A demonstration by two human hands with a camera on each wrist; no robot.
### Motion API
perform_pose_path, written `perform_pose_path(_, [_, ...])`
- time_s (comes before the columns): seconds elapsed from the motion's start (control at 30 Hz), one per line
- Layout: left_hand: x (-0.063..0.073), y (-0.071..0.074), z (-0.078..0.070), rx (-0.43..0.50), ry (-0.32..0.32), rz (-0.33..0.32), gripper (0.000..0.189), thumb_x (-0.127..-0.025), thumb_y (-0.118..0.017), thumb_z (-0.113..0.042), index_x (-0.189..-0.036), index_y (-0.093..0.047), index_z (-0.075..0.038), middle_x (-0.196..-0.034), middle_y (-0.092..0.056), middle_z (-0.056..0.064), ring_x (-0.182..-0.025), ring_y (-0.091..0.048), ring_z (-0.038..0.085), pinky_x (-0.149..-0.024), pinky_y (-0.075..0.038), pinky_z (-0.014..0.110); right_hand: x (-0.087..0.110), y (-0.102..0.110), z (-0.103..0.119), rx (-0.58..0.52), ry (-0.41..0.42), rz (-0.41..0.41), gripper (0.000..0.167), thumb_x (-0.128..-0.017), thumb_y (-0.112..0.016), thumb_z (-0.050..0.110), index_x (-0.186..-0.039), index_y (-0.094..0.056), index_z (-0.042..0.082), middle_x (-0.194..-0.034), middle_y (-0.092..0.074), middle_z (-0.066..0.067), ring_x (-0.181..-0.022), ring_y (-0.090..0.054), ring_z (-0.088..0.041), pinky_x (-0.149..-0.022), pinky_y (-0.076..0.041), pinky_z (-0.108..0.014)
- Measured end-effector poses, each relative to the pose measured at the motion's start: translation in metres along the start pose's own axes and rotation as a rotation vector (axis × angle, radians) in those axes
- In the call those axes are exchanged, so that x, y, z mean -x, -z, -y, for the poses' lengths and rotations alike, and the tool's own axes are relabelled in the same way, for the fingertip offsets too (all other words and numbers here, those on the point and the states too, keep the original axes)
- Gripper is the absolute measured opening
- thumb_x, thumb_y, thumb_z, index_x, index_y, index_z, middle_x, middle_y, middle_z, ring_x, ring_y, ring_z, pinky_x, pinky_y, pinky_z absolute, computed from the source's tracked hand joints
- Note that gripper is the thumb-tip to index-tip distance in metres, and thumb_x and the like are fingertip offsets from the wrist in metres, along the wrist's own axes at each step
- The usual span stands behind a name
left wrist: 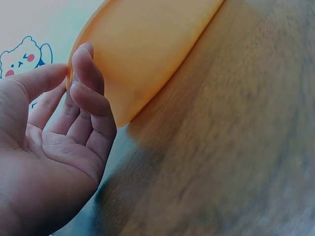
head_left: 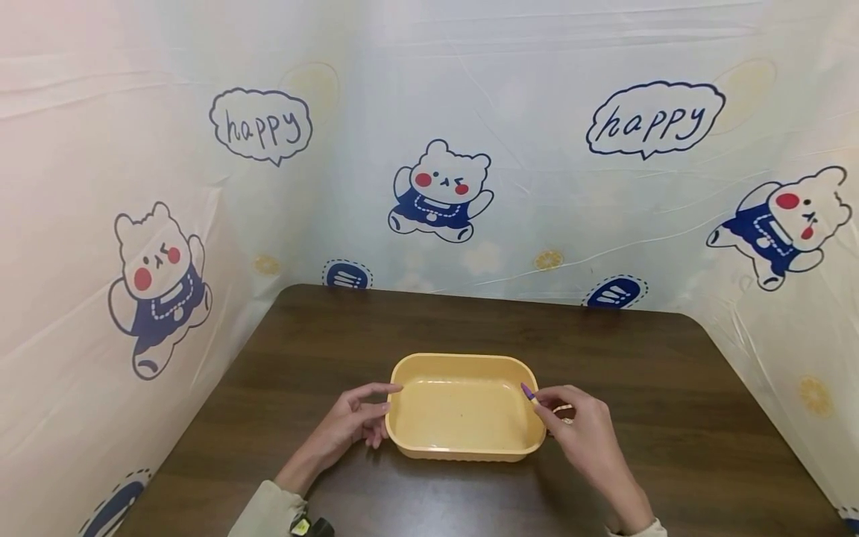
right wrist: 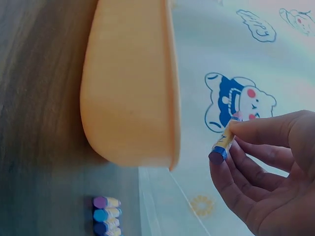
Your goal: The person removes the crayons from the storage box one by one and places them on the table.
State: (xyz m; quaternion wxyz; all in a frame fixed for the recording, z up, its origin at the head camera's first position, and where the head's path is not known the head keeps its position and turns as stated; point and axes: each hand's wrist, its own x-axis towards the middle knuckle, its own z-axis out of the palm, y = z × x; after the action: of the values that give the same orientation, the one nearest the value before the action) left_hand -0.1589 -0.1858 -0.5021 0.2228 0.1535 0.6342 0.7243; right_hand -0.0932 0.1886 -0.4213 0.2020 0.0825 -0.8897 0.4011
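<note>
A shallow yellow tray (head_left: 463,447) sits on the dark wooden counter (head_left: 671,388), and everything else gathers around it: the left hand (head_left: 349,425) rests against the tray's left end, its grip released, fingers loosely bent with the fingertips (left wrist: 83,61) touching the rim and grasping nothing. Just off the tray's right end, the right hand (head_left: 580,429) pinches a purple-tipped crayon (head_left: 529,392) between thumb and fingers, its tip over the rim. A few more crayons (right wrist: 106,215) lie on the counter beside the tray's right end.
</note>
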Motion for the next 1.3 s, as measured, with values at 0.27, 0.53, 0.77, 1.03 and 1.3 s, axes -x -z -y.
perform_pose_path(0.27, [0.0,0.001,0.0,-0.002,0.001,0.002,0.049,-0.101,-0.058,-0.018,-0.143,-0.045,0.005,-0.072,-0.068,0.005,-0.056,-0.061,0.014,-0.052,-0.049,0.024,-0.003,0.02,-0.013,0.021,-0.069,-0.05,0.011,-0.082,-0.08,0.002,-0.091,-0.076,0.008,-0.082,-0.072,0.001,-0.073,-0.067,-0.01,-0.065,-0.056,-0.024])
perform_pose_path(0.53, [0.0,0.001,0.001,-0.004,-0.008,0.006,0.049,-0.102,-0.057,-0.017,-0.143,-0.045,0.006,-0.072,-0.068,0.005,-0.056,-0.061,0.014,-0.051,-0.049,0.024,-0.01,0.036,-0.05,0.094,-0.238,-0.06,0.012,-0.087,-0.078,0.013,-0.098,-0.077,0.007,-0.087,-0.074,-0.006,-0.074,-0.068,-0.009,-0.059,-0.05,-0.019])
perform_pose_path(0.77, [0.0,0.001,0.002,0.005,0.003,-0.002,0.048,-0.101,-0.058,-0.017,-0.142,-0.046,0.005,-0.071,-0.068,0.005,-0.056,-0.061,0.014,-0.051,-0.049,0.024,-0.011,0.041,-0.077,0.17,-0.322,-0.024,0.015,-0.087,-0.077,0.014,-0.099,-0.077,0.005,-0.086,-0.075,-0.007,-0.074,-0.067,-0.015,-0.064,-0.047,-0.029])
perform_pose_path(1.03, [0.0,0.001,0.001,-0.001,-0.007,0.002,0.049,-0.101,-0.057,-0.016,-0.143,-0.045,0.006,-0.072,-0.068,0.005,-0.056,-0.061,0.014,-0.051,-0.049,0.024,-0.008,0.038,-0.097,0.217,-0.38,0.044,0.016,-0.087,-0.076,0.015,-0.093,-0.077,0.001,-0.082,-0.074,-0.009,-0.072,-0.065,-0.018,-0.067,-0.048,-0.035])
perform_pose_path(1.3, [0.0,0.001,0.001,0.003,0.009,-0.007,0.05,-0.101,-0.059,-0.018,-0.143,-0.045,0.005,-0.071,-0.067,0.005,-0.056,-0.061,0.015,-0.051,-0.049,0.024,-0.007,0.033,-0.109,0.213,-0.477,0.134,0.016,-0.087,-0.072,0.013,-0.089,-0.074,-0.002,-0.079,-0.07,-0.009,-0.07,-0.057,-0.02,-0.06,-0.044,-0.032])
